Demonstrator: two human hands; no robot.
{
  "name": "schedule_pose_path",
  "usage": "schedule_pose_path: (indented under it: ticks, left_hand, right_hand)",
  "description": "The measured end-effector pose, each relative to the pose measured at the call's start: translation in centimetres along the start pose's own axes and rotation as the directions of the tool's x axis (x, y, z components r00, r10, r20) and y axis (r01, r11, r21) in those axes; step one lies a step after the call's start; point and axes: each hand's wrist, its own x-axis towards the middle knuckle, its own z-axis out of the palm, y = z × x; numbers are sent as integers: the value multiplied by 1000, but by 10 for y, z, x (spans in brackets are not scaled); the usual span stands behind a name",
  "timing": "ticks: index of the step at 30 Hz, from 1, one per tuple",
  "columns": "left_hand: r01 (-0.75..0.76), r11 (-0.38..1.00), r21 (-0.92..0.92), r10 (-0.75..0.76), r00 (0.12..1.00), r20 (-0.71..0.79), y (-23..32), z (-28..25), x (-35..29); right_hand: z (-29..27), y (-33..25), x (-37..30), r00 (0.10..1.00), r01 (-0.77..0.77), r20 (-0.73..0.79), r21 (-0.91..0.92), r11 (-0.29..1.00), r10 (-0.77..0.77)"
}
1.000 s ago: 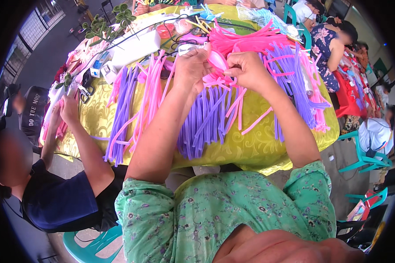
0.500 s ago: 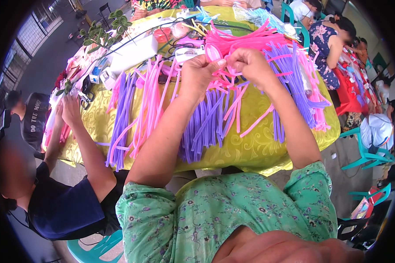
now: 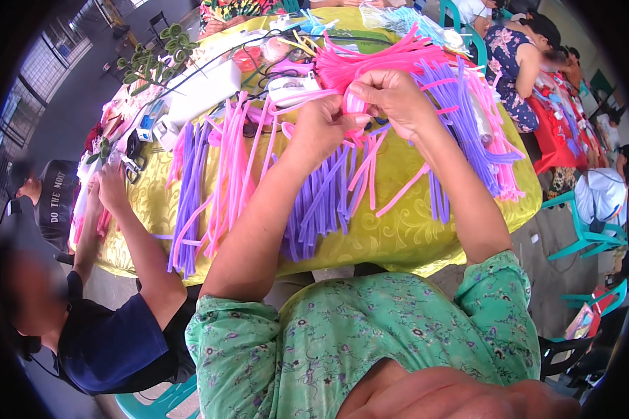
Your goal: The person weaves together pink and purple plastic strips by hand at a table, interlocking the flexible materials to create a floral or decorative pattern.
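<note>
Between my two hands is a bent pink pipe cleaner [image 3: 356, 103], shaped into a small rounded loop piece with striped rows. My left hand [image 3: 321, 127] grips its left side, thumb pointing in from below. Fingers of my right hand [image 3: 393, 101] pinch its upper right side. One pink strand trails leftward over my left hand. Beyond lies a thick bundle of bright pink pipe cleaners [image 3: 377, 61]. Purple pipe cleaners [image 3: 320, 206] lie nearer me, below my hands, and more purple ones [image 3: 461, 129] spread to the right.
Pink pipe cleaners [image 3: 232, 178] lie left on the yellow tablecloth [image 3: 398, 244]. A white foam block [image 3: 206, 91], a tape dispenser [image 3: 293, 89], a looped green plant form [image 3: 159, 59] and scissors [image 3: 134, 167] stand farther off. At left, a co-worker's hands [image 3: 106, 187] handle something small.
My hands have turned and drawn slightly apart around the pink piece, which now sits between them. My left hand has lowered a little. The co-worker's hands dropped slightly.
</note>
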Motion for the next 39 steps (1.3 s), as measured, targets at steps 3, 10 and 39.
schedule_pose_path:
  ticks: [3,10,39]
  left_hand:
    - [32,993,-110,-31,999,7,-8,2,1]
    - [-24,999,-21,25,999,29,-3,-3,0]
    - [296,923,-245,-190,905,380,27,-22,14]
  right_hand:
    - [7,0,-1,997,23,-71,-42,999,-26]
    - [4,-8,-6,986,-162,-16,146,976,166]
    - [-19,-45,-3,977,-182,158,261,948,143]
